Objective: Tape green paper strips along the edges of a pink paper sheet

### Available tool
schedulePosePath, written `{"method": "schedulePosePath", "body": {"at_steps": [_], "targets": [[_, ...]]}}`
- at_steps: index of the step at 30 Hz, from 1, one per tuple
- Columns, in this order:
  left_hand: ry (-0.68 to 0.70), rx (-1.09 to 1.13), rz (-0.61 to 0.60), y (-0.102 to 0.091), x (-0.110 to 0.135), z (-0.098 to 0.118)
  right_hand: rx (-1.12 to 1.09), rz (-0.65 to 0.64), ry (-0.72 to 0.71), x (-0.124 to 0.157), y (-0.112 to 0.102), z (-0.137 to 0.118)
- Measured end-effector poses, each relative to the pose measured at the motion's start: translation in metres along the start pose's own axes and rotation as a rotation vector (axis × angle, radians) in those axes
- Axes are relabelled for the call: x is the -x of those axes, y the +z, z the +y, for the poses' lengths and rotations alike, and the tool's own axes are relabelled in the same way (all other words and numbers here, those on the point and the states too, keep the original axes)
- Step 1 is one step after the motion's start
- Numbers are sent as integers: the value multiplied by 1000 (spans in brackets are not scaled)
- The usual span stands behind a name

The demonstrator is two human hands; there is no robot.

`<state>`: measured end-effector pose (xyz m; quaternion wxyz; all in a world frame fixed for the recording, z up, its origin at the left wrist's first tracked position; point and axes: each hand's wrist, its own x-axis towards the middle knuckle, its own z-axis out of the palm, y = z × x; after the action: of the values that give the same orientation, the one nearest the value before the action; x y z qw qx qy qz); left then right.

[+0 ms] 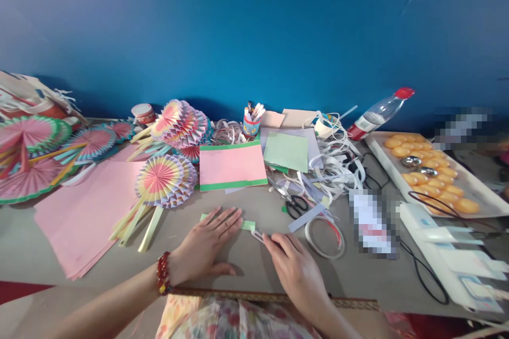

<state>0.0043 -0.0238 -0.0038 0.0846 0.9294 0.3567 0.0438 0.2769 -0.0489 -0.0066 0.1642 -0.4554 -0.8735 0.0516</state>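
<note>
My left hand [213, 238], with a red bead bracelet on its wrist, lies flat with fingers stretched out. Under its fingers is a light green paper strip [248, 225], whose ends stick out on both sides. Closed around a slim white craft knife [258, 235] is my right hand [292, 262]; the knife's tip is at the strip's right end, and most of its handle is hidden in the fingers. Beyond my hands lies a pink paper sheet [233, 166] with green borders. Black-handled scissors [297, 206] and a roll of white tape [308, 238] rest to the right.
Folded paper fans [161, 180] and pink sheets [91, 206] cover the left. Behind are a pen cup [251, 126], green paper [286, 151] and paper scraps [332, 169]. At right are a leaning bottle [377, 114], a tray [487, 190] of yellow pieces and a power strip [437, 251].
</note>
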Motion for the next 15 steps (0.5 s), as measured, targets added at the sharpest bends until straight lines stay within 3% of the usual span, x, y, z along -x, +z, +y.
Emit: {"method": "schedulePosePath", "body": {"at_steps": [15], "targets": [[-8,-1,-1,2,0,0,1,15,-9,-7,6,-9]]}}
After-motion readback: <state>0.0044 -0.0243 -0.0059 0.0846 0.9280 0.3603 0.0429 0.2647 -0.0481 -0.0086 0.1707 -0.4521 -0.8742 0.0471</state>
